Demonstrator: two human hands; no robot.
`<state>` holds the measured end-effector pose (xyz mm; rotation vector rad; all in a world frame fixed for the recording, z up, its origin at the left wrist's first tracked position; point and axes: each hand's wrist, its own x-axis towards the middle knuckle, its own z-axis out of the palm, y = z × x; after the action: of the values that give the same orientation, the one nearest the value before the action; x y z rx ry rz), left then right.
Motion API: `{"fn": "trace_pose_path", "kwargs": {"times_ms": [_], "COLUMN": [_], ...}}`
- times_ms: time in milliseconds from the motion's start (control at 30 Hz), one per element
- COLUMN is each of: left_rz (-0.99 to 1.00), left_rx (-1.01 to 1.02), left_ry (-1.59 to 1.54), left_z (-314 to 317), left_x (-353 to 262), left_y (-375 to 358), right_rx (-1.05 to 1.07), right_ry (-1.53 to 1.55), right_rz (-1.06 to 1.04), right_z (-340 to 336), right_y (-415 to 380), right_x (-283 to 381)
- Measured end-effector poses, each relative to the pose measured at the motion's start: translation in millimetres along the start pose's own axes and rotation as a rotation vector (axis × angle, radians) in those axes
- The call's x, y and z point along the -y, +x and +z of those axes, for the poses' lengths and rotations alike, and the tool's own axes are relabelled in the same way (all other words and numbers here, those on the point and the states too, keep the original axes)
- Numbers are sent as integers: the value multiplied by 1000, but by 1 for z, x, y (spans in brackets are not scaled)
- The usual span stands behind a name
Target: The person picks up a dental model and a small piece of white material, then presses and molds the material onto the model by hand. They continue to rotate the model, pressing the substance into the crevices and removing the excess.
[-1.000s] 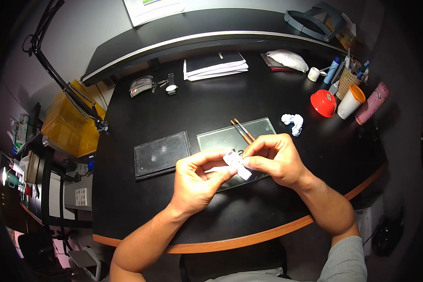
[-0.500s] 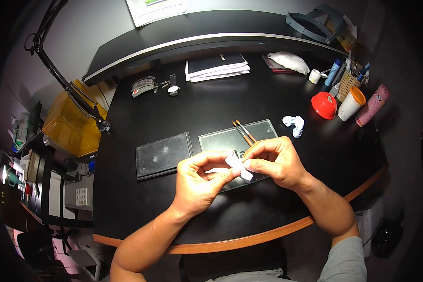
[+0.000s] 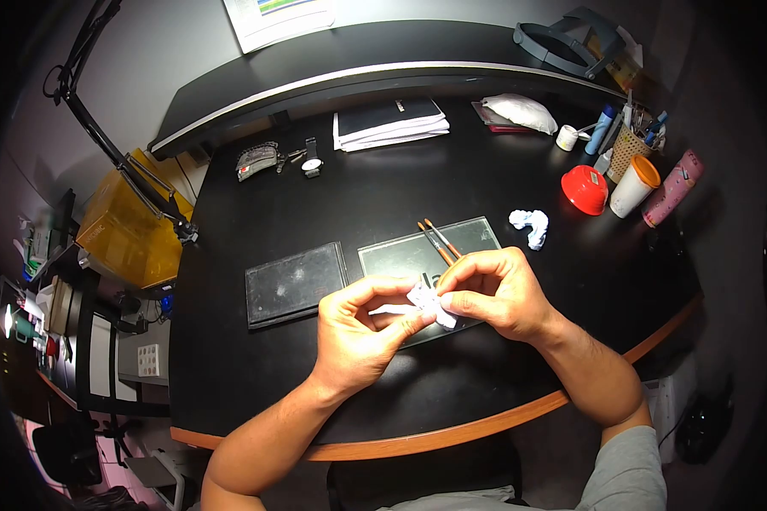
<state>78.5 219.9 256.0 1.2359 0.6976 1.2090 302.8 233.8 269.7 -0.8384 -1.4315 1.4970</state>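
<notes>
My left hand (image 3: 358, 328) pinches a small white piece (image 3: 443, 317) between thumb and fingertips. It looks like crumpled paper or tissue; its exact kind does not show. My right hand (image 3: 498, 294) is closed at the piece's right side, thumb and index finger pinched on it. Both hands hover over a glass plate (image 3: 477, 238) with dark lettering partly hidden behind the fingers. Two thin brushes (image 3: 439, 240) lie on the plate, bristles pointing away from me, their lower ends covered by my right hand.
Left of the glass lies a dark flat slab (image 3: 294, 285). A white curved lump (image 3: 533, 228) sits to the right. Farther back are a red bowl (image 3: 585, 190), an orange-lidded cup (image 3: 635, 186), a pink bottle (image 3: 673, 189), a watch (image 3: 312, 160) and stacked papers (image 3: 390, 128).
The white piece looks more crumpled and slightly turned between my fingertips. Both hands stay in nearly the same place. The whole view has shifted slightly.
</notes>
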Motion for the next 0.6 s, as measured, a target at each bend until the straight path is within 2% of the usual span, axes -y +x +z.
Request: {"fn": "trace_pose_path", "kwargs": {"times_ms": [367, 600], "left_rz": [37, 9], "left_rx": [3, 37], "left_ry": [22, 69], "left_z": [0, -1], "left_x": [2, -1], "left_y": [1, 1], "right_rx": [-67, -8], "right_ry": [-114, -125], "right_rz": [-97, -70], "right_z": [3, 1], "right_y": [1, 0], "right_x": [-1, 0]}}
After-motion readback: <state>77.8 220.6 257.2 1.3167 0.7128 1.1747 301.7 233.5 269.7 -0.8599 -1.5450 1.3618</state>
